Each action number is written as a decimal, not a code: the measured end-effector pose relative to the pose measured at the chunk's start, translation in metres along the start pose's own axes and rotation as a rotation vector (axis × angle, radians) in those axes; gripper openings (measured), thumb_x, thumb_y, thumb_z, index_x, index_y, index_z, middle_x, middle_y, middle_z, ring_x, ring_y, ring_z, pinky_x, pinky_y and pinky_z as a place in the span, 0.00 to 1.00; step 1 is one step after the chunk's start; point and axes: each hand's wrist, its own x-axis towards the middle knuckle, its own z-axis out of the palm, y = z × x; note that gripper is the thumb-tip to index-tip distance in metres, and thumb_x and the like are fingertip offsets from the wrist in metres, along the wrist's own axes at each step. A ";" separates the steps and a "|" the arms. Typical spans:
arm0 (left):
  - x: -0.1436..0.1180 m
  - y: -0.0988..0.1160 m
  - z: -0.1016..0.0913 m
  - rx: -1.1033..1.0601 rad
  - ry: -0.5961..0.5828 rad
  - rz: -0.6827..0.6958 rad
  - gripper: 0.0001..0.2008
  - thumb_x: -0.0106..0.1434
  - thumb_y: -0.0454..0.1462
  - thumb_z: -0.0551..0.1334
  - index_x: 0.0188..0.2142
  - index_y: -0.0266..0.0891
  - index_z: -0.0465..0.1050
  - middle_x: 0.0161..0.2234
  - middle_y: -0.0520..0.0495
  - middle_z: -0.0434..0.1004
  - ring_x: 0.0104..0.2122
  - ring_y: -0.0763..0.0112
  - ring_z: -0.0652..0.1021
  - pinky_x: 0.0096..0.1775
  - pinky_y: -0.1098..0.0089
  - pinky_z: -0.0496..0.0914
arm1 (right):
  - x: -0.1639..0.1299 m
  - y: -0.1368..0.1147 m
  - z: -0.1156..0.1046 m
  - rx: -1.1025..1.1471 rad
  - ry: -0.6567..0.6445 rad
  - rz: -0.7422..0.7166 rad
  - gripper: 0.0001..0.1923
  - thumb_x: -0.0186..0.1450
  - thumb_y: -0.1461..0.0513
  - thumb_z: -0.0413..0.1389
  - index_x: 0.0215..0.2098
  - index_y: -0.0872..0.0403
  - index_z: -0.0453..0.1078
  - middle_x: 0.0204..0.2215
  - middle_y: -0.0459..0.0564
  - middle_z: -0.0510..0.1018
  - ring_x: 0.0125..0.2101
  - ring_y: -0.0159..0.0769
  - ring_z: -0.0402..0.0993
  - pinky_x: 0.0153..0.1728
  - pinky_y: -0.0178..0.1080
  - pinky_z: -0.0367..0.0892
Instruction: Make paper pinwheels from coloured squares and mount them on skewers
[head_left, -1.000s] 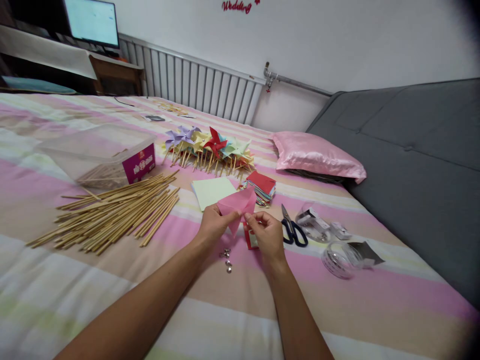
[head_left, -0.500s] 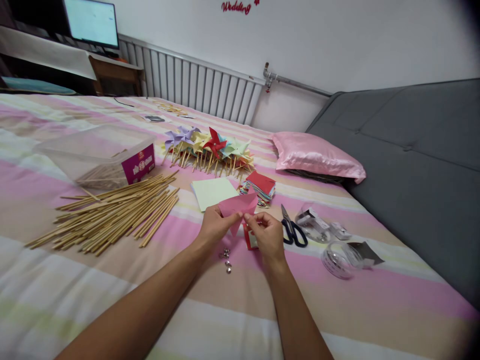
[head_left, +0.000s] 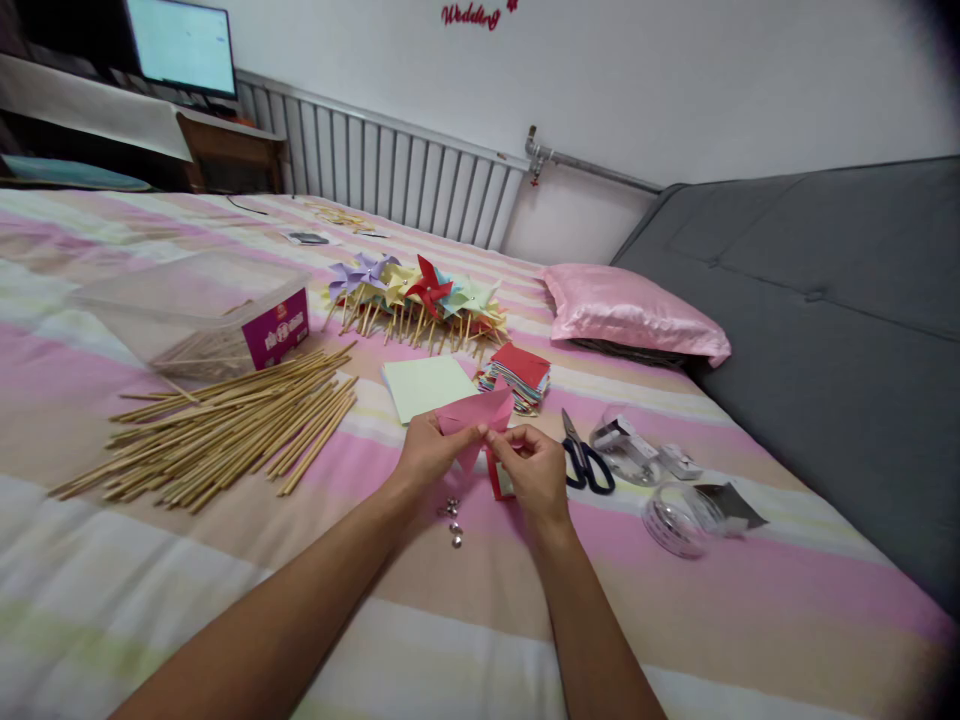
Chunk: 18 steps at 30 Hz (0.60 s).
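Observation:
Both my hands hold a folded pink paper square (head_left: 478,413) just above the striped bed. My left hand (head_left: 426,452) pinches its left side, my right hand (head_left: 534,468) pinches a corner at its middle. Under my right hand lies a small red box (head_left: 498,478). A few silver pins (head_left: 453,517) lie on the sheet below my hands. Behind the pink paper are a pale green sheet (head_left: 425,385) and a stack of coloured paper squares (head_left: 519,375) with red on top.
A heap of wooden sticks (head_left: 225,424) and a clear plastic box (head_left: 196,308) lie to the left. Finished paper pinwheels (head_left: 420,292) are piled farther back. Scissors (head_left: 583,455), tape rolls (head_left: 671,517) and a pink pillow (head_left: 631,312) are to the right, by a grey sofa back (head_left: 825,300).
The pink paper has flattened and sunk a little between my hands as its upper flap was folded down. My hands stayed in nearly the same place.

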 end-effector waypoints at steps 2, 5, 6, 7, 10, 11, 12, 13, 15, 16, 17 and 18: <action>0.001 -0.002 -0.001 -0.062 -0.001 -0.028 0.14 0.40 0.42 0.71 0.19 0.34 0.72 0.17 0.52 0.70 0.18 0.78 0.66 0.22 0.75 0.58 | 0.000 0.000 0.000 0.007 -0.001 -0.014 0.16 0.51 0.52 0.62 0.21 0.57 0.68 0.18 0.46 0.73 0.20 0.30 0.68 0.23 0.32 0.62; 0.002 -0.006 -0.002 -0.168 -0.032 -0.070 0.14 0.41 0.42 0.71 0.22 0.33 0.74 0.19 0.49 0.73 0.19 0.75 0.69 0.23 0.73 0.62 | 0.000 -0.002 0.001 0.076 0.019 -0.022 0.15 0.50 0.54 0.63 0.24 0.56 0.66 0.19 0.44 0.72 0.20 0.30 0.69 0.22 0.31 0.62; 0.003 -0.007 -0.002 -0.203 -0.041 -0.079 0.14 0.41 0.42 0.71 0.22 0.33 0.74 0.20 0.48 0.73 0.19 0.74 0.70 0.24 0.73 0.63 | 0.000 -0.003 0.001 0.112 0.033 -0.010 0.16 0.49 0.54 0.63 0.26 0.55 0.65 0.20 0.43 0.72 0.21 0.30 0.70 0.22 0.31 0.63; 0.003 -0.008 -0.003 -0.236 -0.046 -0.083 0.15 0.40 0.42 0.71 0.22 0.33 0.75 0.20 0.48 0.74 0.20 0.73 0.71 0.25 0.72 0.65 | 0.001 -0.004 0.001 0.153 0.045 0.008 0.18 0.49 0.55 0.64 0.30 0.55 0.64 0.22 0.43 0.73 0.21 0.31 0.71 0.22 0.32 0.64; 0.005 -0.009 -0.003 -0.294 -0.039 -0.081 0.15 0.40 0.41 0.72 0.26 0.32 0.76 0.22 0.46 0.76 0.24 0.69 0.74 0.30 0.69 0.68 | 0.001 -0.009 0.002 0.279 0.060 0.092 0.29 0.47 0.57 0.66 0.42 0.53 0.59 0.28 0.45 0.76 0.23 0.32 0.73 0.24 0.33 0.67; 0.005 -0.009 -0.003 -0.294 -0.032 -0.083 0.15 0.40 0.40 0.72 0.26 0.32 0.76 0.23 0.46 0.76 0.24 0.69 0.74 0.30 0.68 0.69 | 0.000 -0.010 0.002 0.317 0.056 0.132 0.31 0.47 0.57 0.66 0.45 0.52 0.58 0.29 0.45 0.76 0.23 0.31 0.74 0.24 0.33 0.67; 0.005 -0.009 -0.002 -0.287 -0.025 -0.086 0.14 0.41 0.40 0.71 0.26 0.32 0.76 0.22 0.46 0.76 0.24 0.69 0.74 0.31 0.68 0.69 | 0.000 -0.011 0.003 0.354 0.041 0.173 0.32 0.47 0.57 0.66 0.47 0.52 0.59 0.29 0.45 0.76 0.23 0.31 0.73 0.24 0.32 0.66; 0.005 -0.009 -0.002 -0.278 -0.020 -0.086 0.14 0.41 0.40 0.71 0.26 0.32 0.76 0.22 0.47 0.76 0.23 0.69 0.74 0.31 0.68 0.69 | -0.001 -0.011 0.003 0.386 0.012 0.210 0.32 0.47 0.57 0.66 0.47 0.53 0.60 0.28 0.44 0.76 0.23 0.30 0.73 0.24 0.32 0.66; 0.004 -0.008 -0.001 -0.274 -0.024 -0.074 0.13 0.43 0.39 0.71 0.26 0.32 0.76 0.23 0.47 0.76 0.24 0.70 0.74 0.31 0.68 0.69 | -0.003 -0.011 0.005 0.436 -0.057 0.255 0.25 0.49 0.57 0.65 0.42 0.56 0.66 0.25 0.44 0.75 0.23 0.28 0.71 0.24 0.30 0.65; 0.002 -0.007 0.000 -0.284 -0.035 -0.068 0.13 0.43 0.39 0.70 0.27 0.32 0.76 0.24 0.47 0.77 0.24 0.70 0.75 0.31 0.68 0.69 | -0.003 -0.010 0.006 0.457 -0.080 0.262 0.21 0.50 0.57 0.64 0.38 0.57 0.68 0.23 0.44 0.74 0.22 0.27 0.69 0.24 0.30 0.64; 0.000 -0.006 0.002 -0.294 -0.048 -0.070 0.13 0.43 0.39 0.70 0.28 0.33 0.76 0.25 0.47 0.77 0.25 0.69 0.75 0.31 0.68 0.69 | -0.004 -0.009 0.007 0.477 -0.087 0.265 0.17 0.50 0.57 0.64 0.34 0.58 0.70 0.22 0.44 0.73 0.21 0.26 0.68 0.23 0.29 0.63; -0.002 -0.005 0.003 -0.301 -0.046 -0.086 0.13 0.43 0.39 0.70 0.29 0.33 0.76 0.25 0.47 0.77 0.25 0.69 0.75 0.31 0.68 0.69 | -0.005 -0.008 0.008 0.496 -0.073 0.273 0.15 0.50 0.57 0.64 0.31 0.58 0.70 0.22 0.44 0.73 0.20 0.25 0.66 0.22 0.29 0.62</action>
